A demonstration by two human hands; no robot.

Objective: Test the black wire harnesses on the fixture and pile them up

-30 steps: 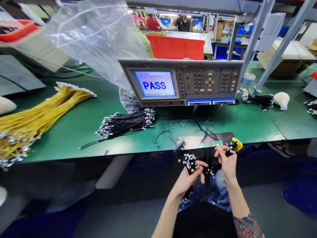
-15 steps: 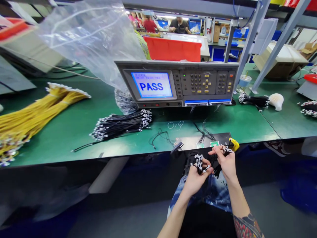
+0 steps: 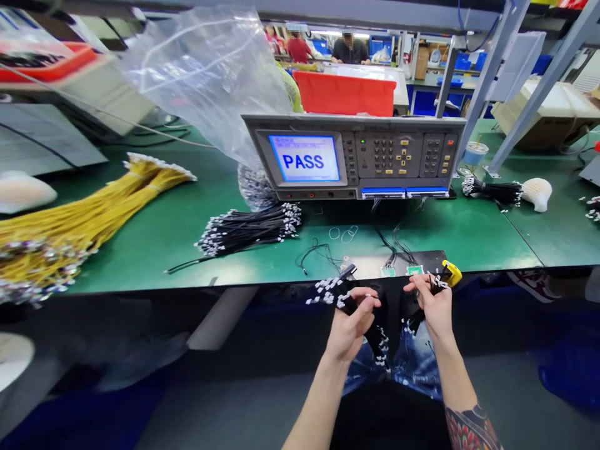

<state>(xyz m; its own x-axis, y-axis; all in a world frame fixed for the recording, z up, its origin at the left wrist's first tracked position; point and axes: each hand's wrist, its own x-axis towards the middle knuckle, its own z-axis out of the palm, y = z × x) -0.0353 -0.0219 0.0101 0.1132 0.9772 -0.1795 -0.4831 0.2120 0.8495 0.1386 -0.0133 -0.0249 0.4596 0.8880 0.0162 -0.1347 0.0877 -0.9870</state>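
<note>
My left hand (image 3: pixel 351 322) is closed around a bundle of black cables with white connectors (image 3: pixel 382 340), whose ends stick out above and below the fist. My right hand (image 3: pixel 434 306) grips a smaller bunch of black cables (image 3: pixel 415 322), with white ends showing by the thumb and below the fingers. Both hands are just off the table's front edge, above my lap. Close beyond them, two small green circuit boards (image 3: pixel 415 270) sit on a plate at the edge, wired to the grey tester (image 3: pixel 351 159), whose screen reads PASS.
A pile of black cables (image 3: pixel 248 231) lies left of the tester, with yellow cable bundles (image 3: pixel 107 225) farther left. A yellow clamp (image 3: pixel 452 273) is at the plate's right end. Another black bundle (image 3: pixel 492 189) and a cup (image 3: pixel 474 153) stand right. A plastic bag (image 3: pixel 201 81) hangs behind.
My left hand has moved left, away from my right, and its cable bundle now shows at full length. My right hand keeps its grip. The view has turned slightly left.
</note>
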